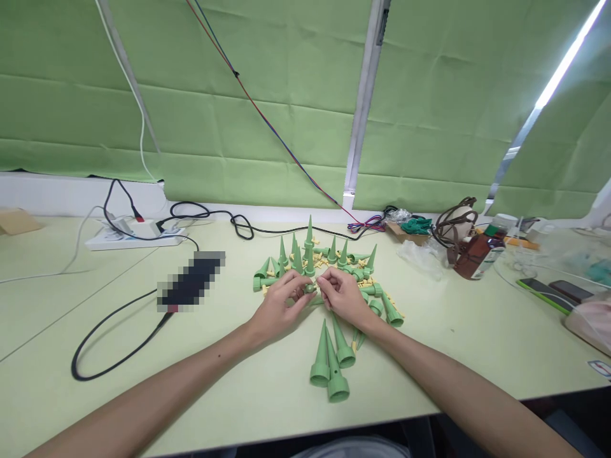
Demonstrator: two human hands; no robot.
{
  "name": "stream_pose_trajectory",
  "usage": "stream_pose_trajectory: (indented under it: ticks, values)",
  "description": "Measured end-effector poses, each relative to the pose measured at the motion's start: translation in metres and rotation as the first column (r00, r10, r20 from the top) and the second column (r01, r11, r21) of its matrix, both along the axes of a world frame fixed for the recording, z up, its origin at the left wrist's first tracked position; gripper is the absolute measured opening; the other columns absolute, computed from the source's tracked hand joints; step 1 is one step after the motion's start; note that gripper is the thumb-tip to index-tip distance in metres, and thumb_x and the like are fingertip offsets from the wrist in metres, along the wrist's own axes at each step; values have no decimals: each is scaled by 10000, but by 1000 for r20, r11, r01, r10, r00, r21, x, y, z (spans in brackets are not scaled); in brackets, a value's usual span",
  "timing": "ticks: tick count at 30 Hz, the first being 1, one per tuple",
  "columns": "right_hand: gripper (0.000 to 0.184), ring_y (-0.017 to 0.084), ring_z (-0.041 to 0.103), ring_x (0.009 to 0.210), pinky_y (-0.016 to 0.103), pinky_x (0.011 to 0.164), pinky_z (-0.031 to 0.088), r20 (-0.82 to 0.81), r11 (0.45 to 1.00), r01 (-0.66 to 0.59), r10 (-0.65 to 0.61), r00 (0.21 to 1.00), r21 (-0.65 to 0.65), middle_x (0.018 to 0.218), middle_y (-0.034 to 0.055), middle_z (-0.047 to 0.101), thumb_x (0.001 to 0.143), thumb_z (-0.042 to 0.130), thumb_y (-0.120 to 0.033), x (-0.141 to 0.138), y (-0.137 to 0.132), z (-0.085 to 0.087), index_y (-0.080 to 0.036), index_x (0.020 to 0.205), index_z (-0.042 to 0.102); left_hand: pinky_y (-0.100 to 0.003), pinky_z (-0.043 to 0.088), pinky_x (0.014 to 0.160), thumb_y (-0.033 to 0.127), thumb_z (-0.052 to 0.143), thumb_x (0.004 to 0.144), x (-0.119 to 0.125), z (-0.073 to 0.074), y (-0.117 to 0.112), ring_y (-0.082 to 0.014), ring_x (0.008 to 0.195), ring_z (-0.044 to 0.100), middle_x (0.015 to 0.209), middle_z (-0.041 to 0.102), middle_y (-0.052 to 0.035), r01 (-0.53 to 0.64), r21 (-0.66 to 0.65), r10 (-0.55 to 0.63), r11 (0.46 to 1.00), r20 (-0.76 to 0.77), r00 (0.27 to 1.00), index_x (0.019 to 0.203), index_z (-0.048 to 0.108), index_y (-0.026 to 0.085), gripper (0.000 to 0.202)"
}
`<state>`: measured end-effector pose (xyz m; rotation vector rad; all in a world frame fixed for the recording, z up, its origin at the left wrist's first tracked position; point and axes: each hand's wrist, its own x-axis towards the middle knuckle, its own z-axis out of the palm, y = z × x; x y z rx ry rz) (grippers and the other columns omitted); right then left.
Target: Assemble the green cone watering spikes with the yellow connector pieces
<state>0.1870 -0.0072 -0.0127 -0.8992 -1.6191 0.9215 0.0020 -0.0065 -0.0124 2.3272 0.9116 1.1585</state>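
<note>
My left hand is closed around a small green plastic piece, which looks like part of a watering spike; my fingers cover most of it. Close beside it, my right hand pinches its fingertips together, and what they hold is hidden. Behind both hands, many green watering spikes stand or lie among small yellow plastic pieces. Three hollow spikes lie nearest me, with their wide ends toward the table's front edge. More spikes lie by my right wrist.
On the left, a blurred-out dark device has a black cable, near a white power strip. At the right are a brown bottle, a clear plastic bag and phones. A green-covered wall rises behind the table.
</note>
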Motion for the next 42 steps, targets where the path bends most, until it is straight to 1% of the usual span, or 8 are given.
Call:
stream_pose_trajectory:
  ticks: [7, 9, 11, 14, 17, 21, 29, 42]
  values:
    - [291, 97, 505, 459, 223, 459, 407, -79, 1000, 15, -14, 997, 18, 607, -40, 533, 936, 553, -458, 0, 1, -2, -199, 808, 523, -278, 541, 742, 228, 523, 936, 1, -1, -1, -147, 839, 593, 1000, 569, -51, -35, 27, 34, 999, 14, 999, 1128, 527, 210, 193]
    - [280, 100, 517, 467, 225, 465, 415, -93, 999, 30, -28, 995, 24, 620, -35, 546, 936, 556, -448, 0, 0, -2, -198, 815, 523, -270, 525, 728, 220, 515, 936, 2, 0, -1, -143, 823, 583, 976, 572, -44, -48, 27, 47, 998, 34, 998, 1081, 507, 202, 147]
    - [269, 99, 517, 471, 226, 470, 416, -107, 999, 41, -37, 994, 30, 624, -33, 550, 936, 561, -436, 0, 0, -2, -198, 816, 522, -266, 494, 698, 235, 488, 952, 2, 2, -1, -141, 786, 555, 906, 558, -31, -68, 33, 67, 997, 32, 997, 960, 507, 193, 46]
    - [257, 98, 507, 478, 227, 475, 412, -128, 999, 42, -38, 991, 34, 623, -35, 543, 937, 565, -420, 0, -1, 0, -197, 819, 520, -284, 432, 688, 277, 404, 996, 2, 4, 0, -147, 737, 506, 789, 515, -16, -87, 59, 88, 994, -20, 996, 786, 498, 182, 249]
    - [255, 98, 506, 491, 229, 483, 410, -137, 999, 24, -19, 990, 40, 628, -35, 540, 941, 562, -417, -1, -2, 1, -196, 819, 521, -297, 401, 697, 317, 322, 1028, 1, 6, 1, -150, 712, 506, 744, 514, -14, -89, 8, 89, 996, -48, 995, 734, 527, 172, 387]
    - [252, 94, 502, 502, 230, 499, 413, -137, 998, -17, 25, 990, 60, 640, -36, 539, 945, 558, -414, -1, -5, 2, -197, 821, 522, -302, 389, 687, 368, 265, 1039, 1, 7, 1, -160, 706, 518, 727, 542, -18, -98, -79, 91, 992, -84, 992, 725, 549, 169, 469]
    - [252, 101, 505, 507, 238, 511, 416, -134, 997, -33, 41, 990, 65, 638, -38, 537, 952, 550, -412, -1, -4, 1, -203, 817, 511, -297, 369, 660, 397, 300, 1024, 1, 8, 2, -159, 689, 466, 683, 479, 0, -82, -68, 72, 994, -132, 989, 678, 429, 186, 425]
    - [296, 102, 468, 477, 239, 468, 378, -95, 999, 13, -10, 995, 33, 630, -36, 519, 940, 539, -465, -1, -3, 0, -208, 796, 502, -296, 390, 684, 428, 416, 989, 2, 7, 2, -163, 722, 502, 764, 532, -8, -115, -74, 104, 991, -146, 984, 782, 533, 182, 342]
